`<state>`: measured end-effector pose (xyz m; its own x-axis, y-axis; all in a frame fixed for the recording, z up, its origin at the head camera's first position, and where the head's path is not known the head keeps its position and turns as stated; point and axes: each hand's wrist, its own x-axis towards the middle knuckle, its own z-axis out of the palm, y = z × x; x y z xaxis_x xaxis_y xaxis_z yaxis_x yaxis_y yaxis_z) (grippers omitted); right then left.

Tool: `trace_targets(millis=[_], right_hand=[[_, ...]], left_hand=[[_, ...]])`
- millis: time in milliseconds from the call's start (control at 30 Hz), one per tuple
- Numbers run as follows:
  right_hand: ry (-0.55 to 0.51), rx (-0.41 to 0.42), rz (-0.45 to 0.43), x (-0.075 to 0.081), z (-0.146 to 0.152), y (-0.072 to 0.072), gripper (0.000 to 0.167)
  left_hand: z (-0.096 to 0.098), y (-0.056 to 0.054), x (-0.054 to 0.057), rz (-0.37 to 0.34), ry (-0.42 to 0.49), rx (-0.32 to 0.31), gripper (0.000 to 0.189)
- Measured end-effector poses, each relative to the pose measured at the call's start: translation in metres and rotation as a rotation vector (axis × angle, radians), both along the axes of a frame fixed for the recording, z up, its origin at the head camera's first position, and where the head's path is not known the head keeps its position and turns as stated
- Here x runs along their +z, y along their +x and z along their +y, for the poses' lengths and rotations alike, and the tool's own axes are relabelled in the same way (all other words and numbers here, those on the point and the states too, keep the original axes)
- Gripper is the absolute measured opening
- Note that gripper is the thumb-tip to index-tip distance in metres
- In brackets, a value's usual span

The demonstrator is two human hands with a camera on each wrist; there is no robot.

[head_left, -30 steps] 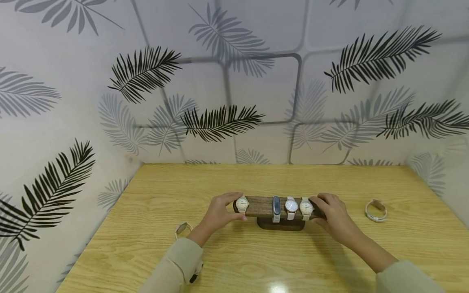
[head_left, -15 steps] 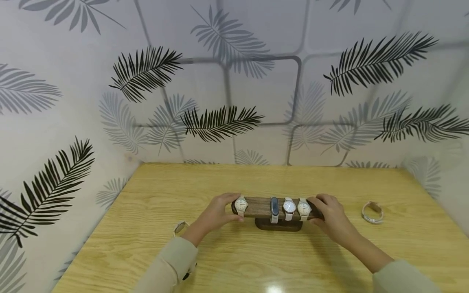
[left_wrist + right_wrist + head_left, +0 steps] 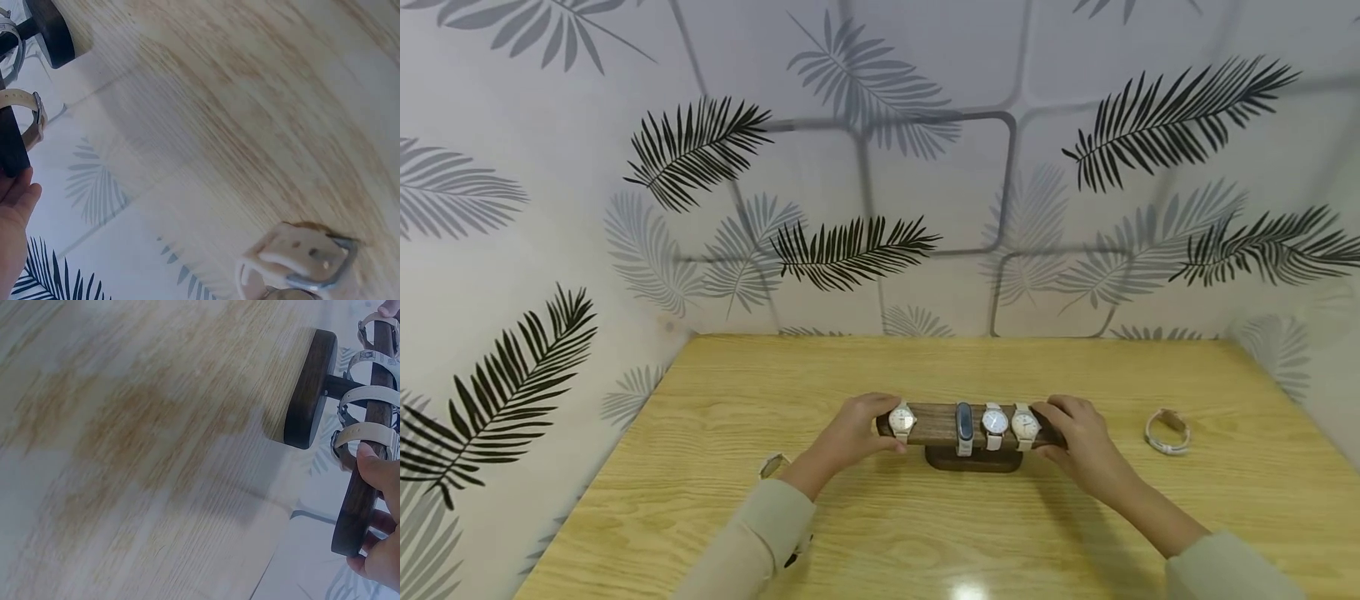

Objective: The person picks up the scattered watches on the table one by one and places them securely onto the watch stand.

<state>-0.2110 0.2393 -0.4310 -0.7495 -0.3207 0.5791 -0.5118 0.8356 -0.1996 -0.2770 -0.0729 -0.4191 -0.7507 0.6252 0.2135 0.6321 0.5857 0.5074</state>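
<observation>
A dark wooden watch stand (image 3: 934,427) stands on the table, its bar raised on a post above an oval base (image 3: 310,387). My left hand (image 3: 848,433) grips the bar's left end, thumb in front and fingers behind, beside a cream-strapped watch (image 3: 902,419). My right hand (image 3: 1081,437) holds the right end, its thumb right at another cream-strapped watch (image 3: 1026,425). Between them, a fitness band (image 3: 965,422) with a dark screen and a white-strapped watch (image 3: 995,422) are looped round the bar. Bare wood separates the left watch from the band.
On the wooden table (image 3: 715,392), a pale-strapped watch (image 3: 772,464) lies at the left, partly behind my left wrist. A looped watch with a pale strap (image 3: 1168,432) lies to the right. Behind the table rises a leaf-patterned wall (image 3: 925,183).
The leftmost watch has shifted slightly right along the bar, toward the fitness band, with my left hand beside it. My right hand keeps its hold on the other end.
</observation>
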Motion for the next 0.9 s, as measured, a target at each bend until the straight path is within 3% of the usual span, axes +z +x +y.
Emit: trace_targets(millis=[300,900], right_hand=[[0.014,-0.021,-0.033,0.001,0.001,0.001,0.053],[0.025,-0.002,0.005,0.0,-0.001,-0.001,0.053]], left_hand=[[0.011,0.002,-0.001,-0.023,0.011,0.015,0.07],[0.032,0.003,0.004,0.102,-0.118,0.023,0.07]])
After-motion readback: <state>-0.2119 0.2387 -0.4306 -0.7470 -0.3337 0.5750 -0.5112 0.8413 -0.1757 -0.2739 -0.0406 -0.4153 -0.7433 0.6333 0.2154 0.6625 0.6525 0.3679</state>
